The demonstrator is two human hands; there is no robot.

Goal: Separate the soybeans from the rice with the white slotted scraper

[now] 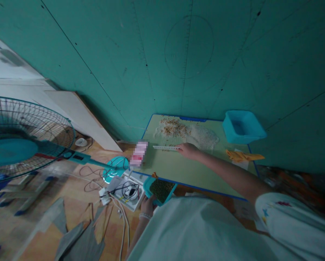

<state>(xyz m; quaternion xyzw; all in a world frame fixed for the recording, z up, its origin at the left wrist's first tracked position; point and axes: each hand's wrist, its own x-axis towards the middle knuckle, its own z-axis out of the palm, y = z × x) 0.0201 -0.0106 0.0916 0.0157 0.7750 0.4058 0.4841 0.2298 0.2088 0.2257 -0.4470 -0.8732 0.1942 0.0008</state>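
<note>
One flat, ruler-like strip (165, 148) gripped in R hand (188, 150), tip twd L edge of worktop (173, 166); fine pale heap (204, 137) w/ brown grains (172, 127) nr back edge. Smooth tub (146, 185) of green granules (161, 190) off front edge, by L hand (148, 205); can't tell if gripping.

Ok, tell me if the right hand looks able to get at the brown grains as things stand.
Likely yes: the right hand holds a white strip just on the near side of the brown grains, and nothing tall stands between, though the strip occupies the hand.
</note>
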